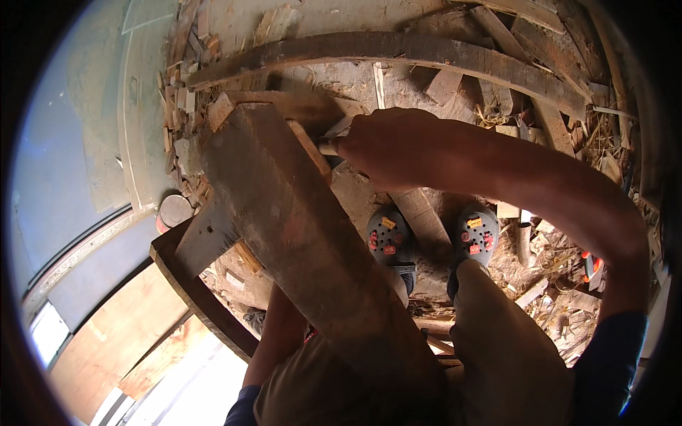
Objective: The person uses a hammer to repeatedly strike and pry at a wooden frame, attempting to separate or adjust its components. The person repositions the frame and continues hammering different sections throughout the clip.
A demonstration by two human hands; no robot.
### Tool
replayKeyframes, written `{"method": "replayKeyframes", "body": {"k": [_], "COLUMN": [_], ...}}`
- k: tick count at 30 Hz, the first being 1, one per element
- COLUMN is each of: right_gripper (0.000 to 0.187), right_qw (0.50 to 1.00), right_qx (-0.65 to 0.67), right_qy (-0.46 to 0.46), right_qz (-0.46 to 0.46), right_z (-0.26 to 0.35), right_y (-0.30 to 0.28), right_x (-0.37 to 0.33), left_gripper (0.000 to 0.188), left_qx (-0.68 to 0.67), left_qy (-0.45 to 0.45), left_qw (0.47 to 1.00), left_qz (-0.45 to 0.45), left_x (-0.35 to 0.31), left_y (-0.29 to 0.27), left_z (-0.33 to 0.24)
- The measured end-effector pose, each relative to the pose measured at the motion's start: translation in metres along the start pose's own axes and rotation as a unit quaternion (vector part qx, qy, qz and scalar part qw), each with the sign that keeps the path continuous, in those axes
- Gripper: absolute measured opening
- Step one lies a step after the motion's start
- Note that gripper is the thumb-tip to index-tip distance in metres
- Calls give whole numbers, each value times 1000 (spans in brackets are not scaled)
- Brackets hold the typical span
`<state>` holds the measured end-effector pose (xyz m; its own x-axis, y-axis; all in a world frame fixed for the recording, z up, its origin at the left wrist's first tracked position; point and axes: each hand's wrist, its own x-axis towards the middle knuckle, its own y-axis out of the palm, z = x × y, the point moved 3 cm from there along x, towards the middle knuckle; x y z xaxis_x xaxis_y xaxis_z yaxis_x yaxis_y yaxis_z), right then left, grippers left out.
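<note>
Your right hand [369, 145] was clenched around a small pale-ended object [328, 146], too shadowed to identify; your left hand was hidden beneath the wooden beam [305, 227], so its grip could not be told. The beam lay just left of your right hand, its long axis slanting from far left back toward your body. Your right hand was near its far end; your left forearm [285, 319] passed under its nearer half.

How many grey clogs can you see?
2: one clog left of the short plank, the other clog right of it. The large beam hides some floor, so more cannot be ruled out.
</note>
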<state>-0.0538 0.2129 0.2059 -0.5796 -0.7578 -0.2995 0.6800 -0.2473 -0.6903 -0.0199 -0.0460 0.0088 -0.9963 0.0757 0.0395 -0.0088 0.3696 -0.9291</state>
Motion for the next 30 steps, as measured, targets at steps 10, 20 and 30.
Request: {"method": "replayKeyframes", "body": {"k": [10,20,30], "right_gripper": [36,38,40], "right_qw": [997,996,978], "right_qx": [-44,-27,-97], "right_qy": [-40,-37,-43], "right_qz": [46,75,178], "right_z": [7,14,21], "right_y": [-18,-34,-46], "right_x": [17,19,50], "left_gripper": [40,36,32], "left_qx": [62,33,156], "left_qy": [-24,16,-26], "left_qw": [996,999,987], "left_qz": [-61,-40,29], "left_x": [-3,0,7], "left_y": [30,6,6], "left_z": [46,4,66]}}
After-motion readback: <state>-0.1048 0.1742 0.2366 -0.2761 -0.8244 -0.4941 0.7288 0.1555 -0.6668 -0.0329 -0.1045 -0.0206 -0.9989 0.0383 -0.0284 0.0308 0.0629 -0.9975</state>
